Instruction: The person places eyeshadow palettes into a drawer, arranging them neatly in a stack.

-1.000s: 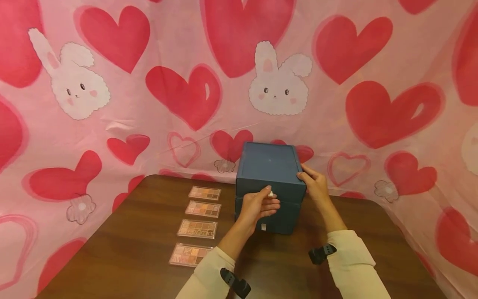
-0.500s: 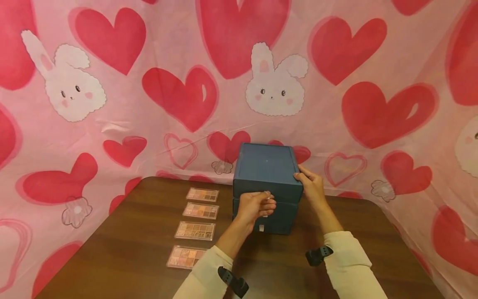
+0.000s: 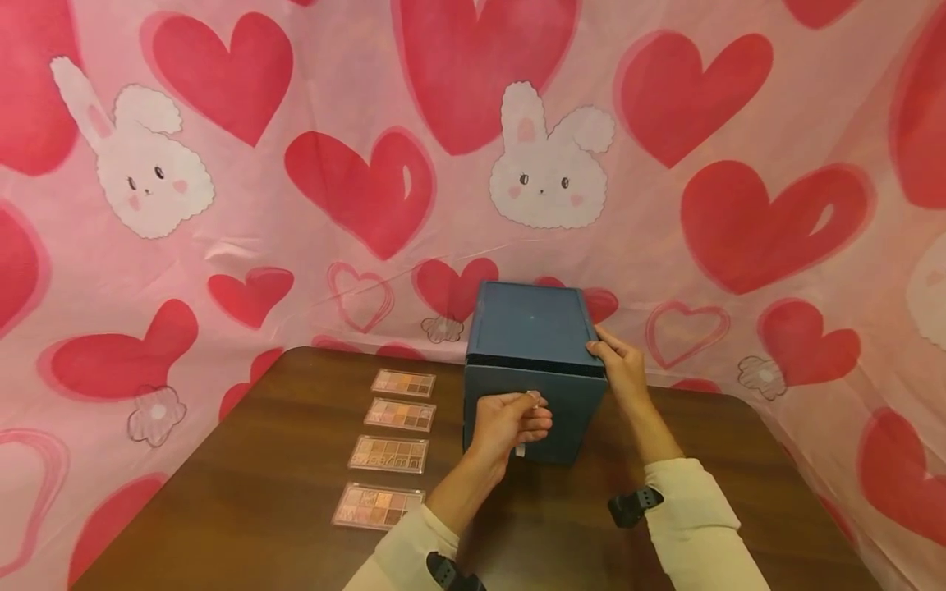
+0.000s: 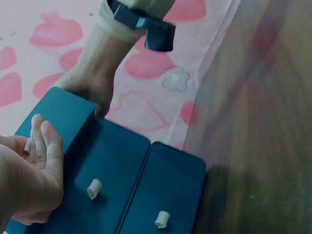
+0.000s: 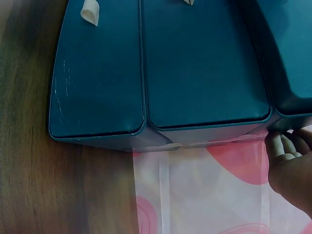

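Note:
A dark blue box of stacked drawers (image 3: 532, 316) stands at the back of the table. Its top drawer (image 3: 591, 390) is pulled partly out, leaving a dark gap under the box's top. My left hand (image 3: 506, 423) pinches the small white pull tab (image 4: 28, 145) on that drawer's front between thumb and finger. The two lower drawers, the middle one (image 4: 117, 156) and the bottom one (image 4: 175, 180), are closed, each with a white tab. My right hand (image 3: 622, 365) holds the box's upper right edge; in the right wrist view its fingers (image 5: 276, 146) touch the side.
Several clear-cased eyeshadow palettes lie in a column left of the box, the farthest palette (image 3: 404, 382) at the back and the nearest palette (image 3: 369, 505) partly behind the left sleeve. The wooden table (image 3: 244, 460) meets a pink heart-patterned cloth (image 3: 458, 197) behind.
The top drawer was flush and now juts toward me. My left hand has drawn its tab slightly nearer and lower. The right hand keeps its place on the box.

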Available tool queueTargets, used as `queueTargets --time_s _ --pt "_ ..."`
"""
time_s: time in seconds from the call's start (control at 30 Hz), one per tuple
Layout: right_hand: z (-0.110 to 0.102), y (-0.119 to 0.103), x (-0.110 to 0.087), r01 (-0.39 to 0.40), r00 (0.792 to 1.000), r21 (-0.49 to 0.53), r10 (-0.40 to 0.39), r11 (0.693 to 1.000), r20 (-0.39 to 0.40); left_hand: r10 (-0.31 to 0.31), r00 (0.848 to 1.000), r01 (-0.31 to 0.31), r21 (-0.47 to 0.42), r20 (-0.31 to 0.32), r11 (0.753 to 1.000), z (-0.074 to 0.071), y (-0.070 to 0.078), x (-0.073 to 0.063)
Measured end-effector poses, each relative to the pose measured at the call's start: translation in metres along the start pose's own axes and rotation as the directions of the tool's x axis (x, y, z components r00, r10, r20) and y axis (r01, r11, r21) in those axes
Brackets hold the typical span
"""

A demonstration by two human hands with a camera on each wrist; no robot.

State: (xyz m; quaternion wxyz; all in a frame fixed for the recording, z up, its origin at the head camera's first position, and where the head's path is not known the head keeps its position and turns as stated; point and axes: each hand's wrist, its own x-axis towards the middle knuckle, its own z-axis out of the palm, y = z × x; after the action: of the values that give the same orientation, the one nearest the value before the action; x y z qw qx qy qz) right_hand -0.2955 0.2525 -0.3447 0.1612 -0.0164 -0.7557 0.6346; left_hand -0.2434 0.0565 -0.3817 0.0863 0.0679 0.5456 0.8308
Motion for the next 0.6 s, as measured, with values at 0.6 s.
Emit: queueTargets --time_s 0.6 --pt "0.000 -0.002 -0.002 -0.081 0.997 0.014 0.081 0.997 0.015 -0.011 1.000 0.011 0.005 0.014 1.000 0.002 -0.002 -0.049"
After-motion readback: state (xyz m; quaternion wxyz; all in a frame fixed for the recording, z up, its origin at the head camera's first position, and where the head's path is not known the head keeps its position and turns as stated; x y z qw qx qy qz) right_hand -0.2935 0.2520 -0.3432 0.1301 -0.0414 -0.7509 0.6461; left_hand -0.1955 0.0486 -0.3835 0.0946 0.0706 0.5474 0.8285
